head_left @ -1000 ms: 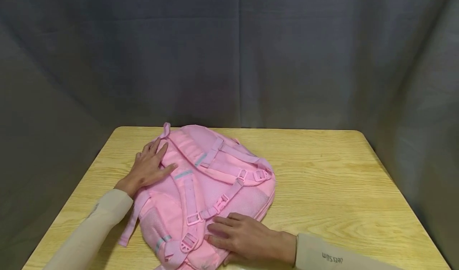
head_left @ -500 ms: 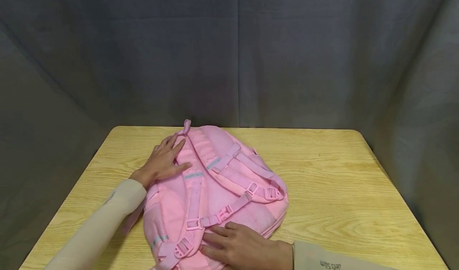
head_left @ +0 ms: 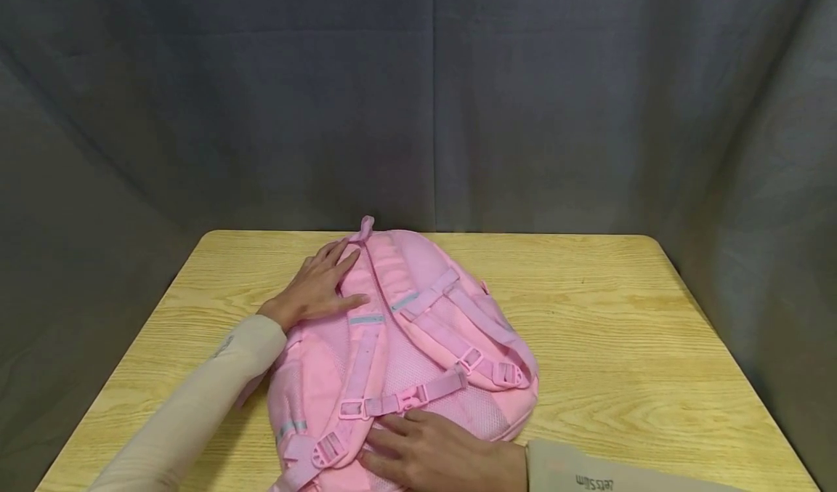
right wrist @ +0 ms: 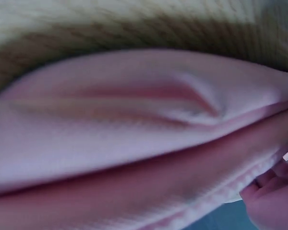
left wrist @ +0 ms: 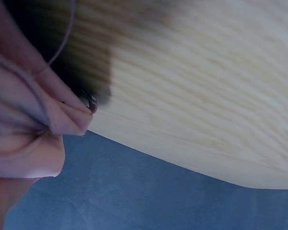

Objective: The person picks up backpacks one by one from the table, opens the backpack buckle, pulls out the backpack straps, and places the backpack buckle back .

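Observation:
A pink backpack (head_left: 412, 347) lies on the table with its shoulder straps and mesh back panel facing up. A buckled chest strap (head_left: 412, 397) joins the two shoulder straps. My left hand (head_left: 320, 281) rests with spread fingers on the upper left side of the bag, just below its top loop (head_left: 368, 226). On the lower back panel my right hand (head_left: 438, 452) lies with its fingers extended, close under the buckle. The right wrist view shows the bag's folded pink side up close, with the right hand (right wrist: 276, 201) at its lower right corner. The backpack's bottom end runs out of the head view.
The wood-grain table (head_left: 621, 347) has rounded far corners and extends to the right of the bag. Dark grey curtain cloth (head_left: 431, 99) hangs behind it and on both sides. A loose strap shows under the left forearm.
The backpack has slid right and rotated clockwise, so its top loop points more directly at the far edge. My left hand has travelled right with it; the right hand has shifted slightly left.

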`<state>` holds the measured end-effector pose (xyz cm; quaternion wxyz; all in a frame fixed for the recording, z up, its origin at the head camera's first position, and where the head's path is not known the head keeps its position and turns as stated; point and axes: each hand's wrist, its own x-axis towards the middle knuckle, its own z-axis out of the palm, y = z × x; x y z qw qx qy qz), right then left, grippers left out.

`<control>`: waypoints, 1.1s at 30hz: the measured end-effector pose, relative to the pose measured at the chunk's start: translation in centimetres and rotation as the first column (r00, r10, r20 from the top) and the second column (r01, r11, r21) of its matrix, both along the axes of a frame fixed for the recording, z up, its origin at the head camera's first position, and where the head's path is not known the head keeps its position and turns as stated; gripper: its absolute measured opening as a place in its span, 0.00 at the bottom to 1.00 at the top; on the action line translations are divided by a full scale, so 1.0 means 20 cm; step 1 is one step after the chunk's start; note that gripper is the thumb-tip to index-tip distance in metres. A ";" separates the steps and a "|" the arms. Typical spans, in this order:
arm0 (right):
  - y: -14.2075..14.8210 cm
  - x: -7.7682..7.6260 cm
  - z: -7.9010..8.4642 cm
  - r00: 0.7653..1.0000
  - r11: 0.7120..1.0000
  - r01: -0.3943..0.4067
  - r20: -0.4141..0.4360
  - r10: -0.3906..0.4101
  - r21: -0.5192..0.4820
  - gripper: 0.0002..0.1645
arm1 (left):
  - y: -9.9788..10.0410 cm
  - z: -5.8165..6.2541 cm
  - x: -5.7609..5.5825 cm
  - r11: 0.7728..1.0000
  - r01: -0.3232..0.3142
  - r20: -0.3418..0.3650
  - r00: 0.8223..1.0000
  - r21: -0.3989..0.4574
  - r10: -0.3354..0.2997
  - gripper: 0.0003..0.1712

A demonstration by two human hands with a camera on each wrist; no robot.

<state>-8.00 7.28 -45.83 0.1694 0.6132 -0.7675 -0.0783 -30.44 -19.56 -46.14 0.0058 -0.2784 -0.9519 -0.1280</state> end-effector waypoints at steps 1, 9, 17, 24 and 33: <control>0.00 0.00 0.00 1.000 1.000 0.002 0.005 -0.002 -0.003 0.29 | 0.01 0.00 0.00 1.000 0.006 0.000 1.000 -0.001 -0.006 0.57; -0.08 0.01 0.02 0.998 0.998 0.001 -0.064 -0.006 -0.070 0.23 | 0.09 0.00 -0.04 0.998 0.059 -0.016 0.998 -0.001 -0.059 0.56; -0.11 0.02 0.02 0.995 0.996 0.015 -0.100 -0.024 -0.092 0.23 | 0.15 -0.01 -0.07 0.995 0.098 -0.018 0.995 0.001 -0.098 0.57; -0.10 0.03 0.01 0.991 0.995 0.043 -0.121 -0.055 -0.094 0.26 | 0.21 0.00 -0.09 0.993 0.120 -0.013 0.993 -0.007 -0.120 0.57; -0.09 0.05 -0.01 0.983 0.991 0.059 -0.169 -0.078 -0.117 0.28 | 0.30 0.00 -0.11 0.986 0.164 -0.038 0.986 -0.037 -0.165 0.58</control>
